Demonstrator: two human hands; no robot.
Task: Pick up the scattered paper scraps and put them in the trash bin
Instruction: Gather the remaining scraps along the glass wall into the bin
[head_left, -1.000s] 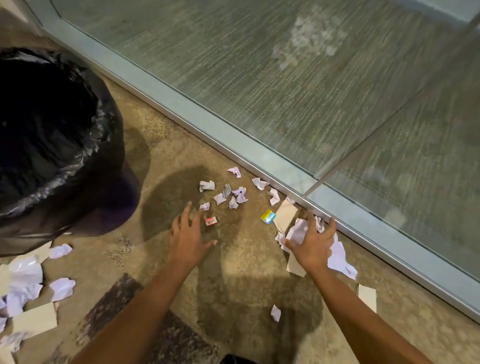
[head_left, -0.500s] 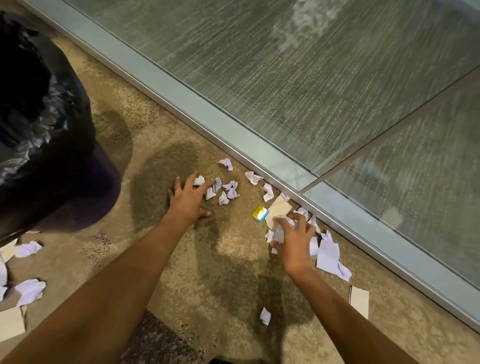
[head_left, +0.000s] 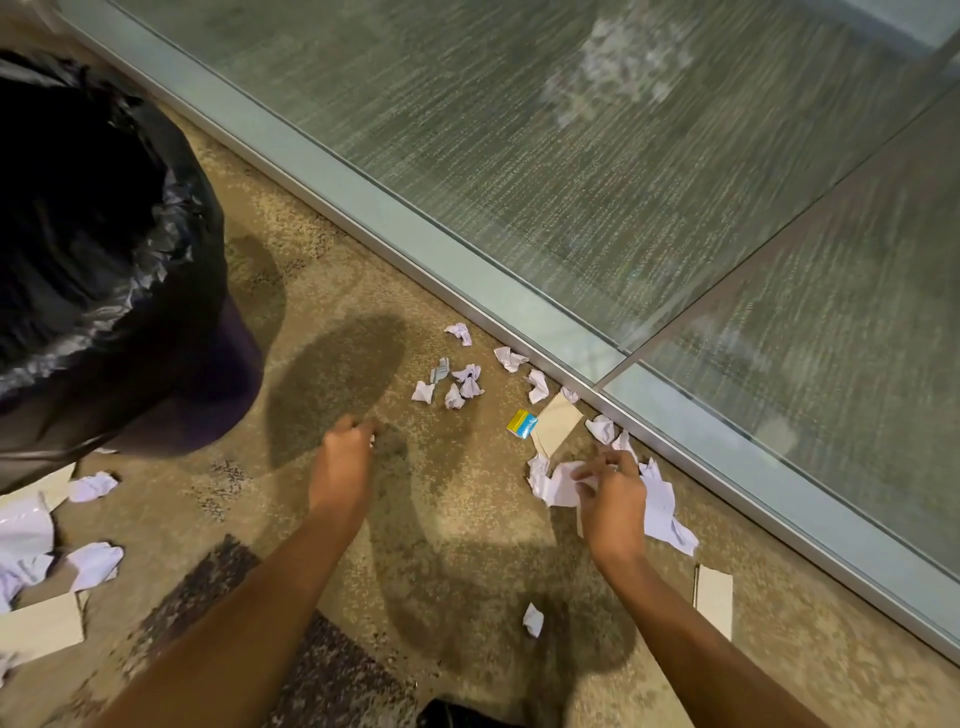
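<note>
We are gathering: left hand (head_left: 345, 457) clutching a small scrap (head_left: 372, 441), right hand (head_left: 610, 499) pinching crumpled paper (head_left: 558, 483); next, the trash bin (head_left: 171, 270) at 10 o'clock.

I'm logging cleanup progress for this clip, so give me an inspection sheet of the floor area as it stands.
Surface: beige patterned carpet, with shadows across it.
Job's things: trash bin with a black liner at left; paper scraps loose near the glass, more at left below the bin.
Clutter: cardboard pieces; small yellow-blue box.
Hands: left hand has its fingers curled, contents unclear; right hand pinches a crumpled sheet.
Cables: nothing seen.
Surroundings: glass partition in a metal frame.
</note>
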